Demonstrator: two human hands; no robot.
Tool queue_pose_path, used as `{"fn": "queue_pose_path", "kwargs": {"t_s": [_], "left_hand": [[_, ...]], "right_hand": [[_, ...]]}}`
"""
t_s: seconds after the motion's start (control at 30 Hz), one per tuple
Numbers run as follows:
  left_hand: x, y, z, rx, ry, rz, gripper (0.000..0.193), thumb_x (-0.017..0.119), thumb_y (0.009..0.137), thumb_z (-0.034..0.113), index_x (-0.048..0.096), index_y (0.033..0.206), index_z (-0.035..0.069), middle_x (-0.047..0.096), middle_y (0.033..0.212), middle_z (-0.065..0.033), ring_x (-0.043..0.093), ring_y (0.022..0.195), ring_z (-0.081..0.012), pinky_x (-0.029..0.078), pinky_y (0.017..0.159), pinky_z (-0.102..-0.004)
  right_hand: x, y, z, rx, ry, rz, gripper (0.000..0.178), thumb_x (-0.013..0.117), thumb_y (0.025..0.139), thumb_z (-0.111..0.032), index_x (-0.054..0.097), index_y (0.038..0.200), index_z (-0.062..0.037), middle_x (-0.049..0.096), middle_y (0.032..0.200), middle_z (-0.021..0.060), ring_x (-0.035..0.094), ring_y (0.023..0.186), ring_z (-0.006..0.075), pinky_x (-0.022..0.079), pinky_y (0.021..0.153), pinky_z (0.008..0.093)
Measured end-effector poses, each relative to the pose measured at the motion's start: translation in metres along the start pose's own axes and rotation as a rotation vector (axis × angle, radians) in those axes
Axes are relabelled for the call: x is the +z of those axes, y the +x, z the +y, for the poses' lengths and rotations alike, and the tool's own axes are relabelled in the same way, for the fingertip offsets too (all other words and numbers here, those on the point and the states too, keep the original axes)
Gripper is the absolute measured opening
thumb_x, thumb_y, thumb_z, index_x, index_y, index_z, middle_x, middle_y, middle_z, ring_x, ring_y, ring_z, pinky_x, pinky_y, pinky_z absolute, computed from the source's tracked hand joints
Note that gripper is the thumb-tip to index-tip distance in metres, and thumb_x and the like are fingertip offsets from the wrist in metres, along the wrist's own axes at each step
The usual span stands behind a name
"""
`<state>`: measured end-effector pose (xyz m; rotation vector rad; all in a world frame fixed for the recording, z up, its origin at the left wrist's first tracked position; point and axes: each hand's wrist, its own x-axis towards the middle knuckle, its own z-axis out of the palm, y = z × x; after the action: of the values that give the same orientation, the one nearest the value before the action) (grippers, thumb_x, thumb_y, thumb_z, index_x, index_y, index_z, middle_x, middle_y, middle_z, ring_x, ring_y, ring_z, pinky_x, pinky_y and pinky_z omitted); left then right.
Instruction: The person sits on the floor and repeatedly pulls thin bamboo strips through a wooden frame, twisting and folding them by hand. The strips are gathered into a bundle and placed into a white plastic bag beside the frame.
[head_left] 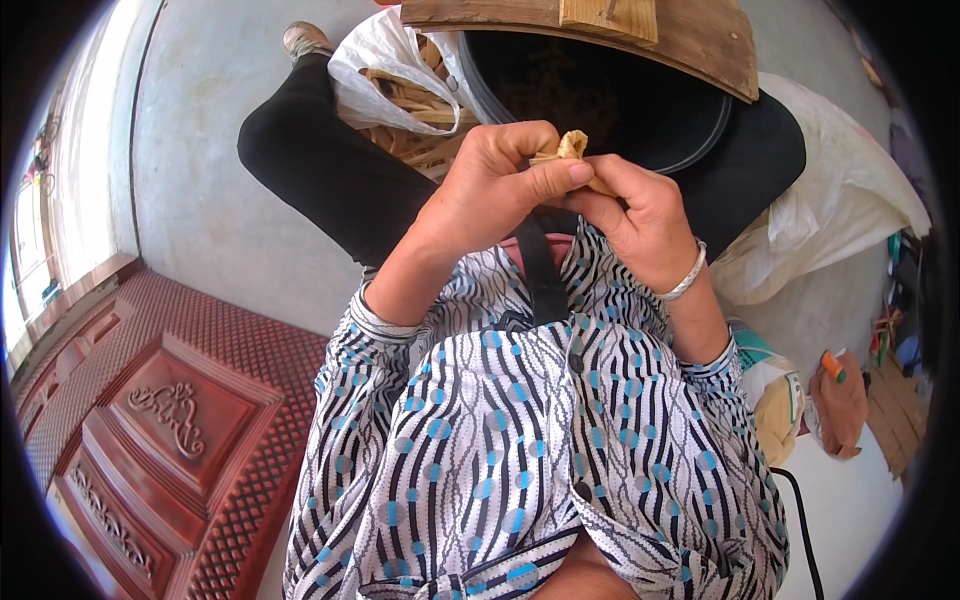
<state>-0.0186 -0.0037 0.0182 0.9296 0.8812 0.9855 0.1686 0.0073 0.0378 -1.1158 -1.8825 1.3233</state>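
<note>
A small twist of pale yellow, straw-like strip (572, 145) is pinched between my two hands, above my lap. My left hand (505, 180) grips it from the left, thumb pressed along its lower side. From the right, my right hand (635, 205), with a pale bracelet at the wrist, closes on the same strip. A folded loop of it sticks up between the fingertips; the rest is hidden by the fingers. Just beyond the hands stands a round black tub (700, 150), dark inside.
A wooden board (700, 45) lies across the tub's far side. Left of the tub, a white plastic bag (365, 60) holds pale brown strips. White sheeting (840, 180) spreads at the right, with bags and an orange-handled tool (833, 366) nearer. A carved red-brown door panel (190, 420) is at the left.
</note>
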Motion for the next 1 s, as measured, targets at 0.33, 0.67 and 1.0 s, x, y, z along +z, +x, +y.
{"fn": "queue_pose_path", "kwargs": {"t_s": [0.33, 0.67, 1.0], "left_hand": [[-0.016, -0.018, 0.02, -0.02, -0.279, 0.031, 0.027, 0.06, 0.092, 0.015, 0.053, 0.069, 0.004, 0.053, 0.063, -0.0071, 0.051, 0.057, -0.0139, 0.042, 0.057, -0.0275], [-0.041, -0.006, 0.031, 0.073, 0.478, 0.066, 0.044, 0.051, 0.098, 0.039, 0.066, 0.099, -0.002, 0.066, 0.093, -0.0083, 0.062, 0.088, -0.0138, 0.048, 0.081, -0.027], [-0.004, 0.033, 0.046, 0.069, 0.5, -0.102, 0.017, 0.063, 0.091, 0.006, 0.056, 0.106, -0.001, 0.059, 0.088, -0.0004, 0.055, 0.076, -0.0062, 0.046, 0.068, -0.0205]], "right_hand": [[-0.024, -0.003, 0.005, -0.247, -0.325, -0.053, 0.014, 0.071, 0.08, -0.013, 0.063, 0.082, -0.0021, 0.056, 0.069, 0.0118, 0.058, 0.063, 0.0281, 0.045, 0.056, 0.0359], [-0.031, 0.004, 0.02, -0.14, -0.19, 0.011, 0.019, 0.068, 0.085, -0.007, 0.063, 0.102, 0.0012, 0.065, 0.083, 0.0135, 0.064, 0.071, 0.0262, 0.05, 0.063, 0.0301], [-0.04, 0.013, 0.006, 0.029, 0.11, 0.162, 0.019, 0.066, 0.09, -0.011, 0.065, 0.104, 0.0004, 0.064, 0.08, 0.0036, 0.058, 0.066, 0.01, 0.047, 0.059, 0.0223]]}}
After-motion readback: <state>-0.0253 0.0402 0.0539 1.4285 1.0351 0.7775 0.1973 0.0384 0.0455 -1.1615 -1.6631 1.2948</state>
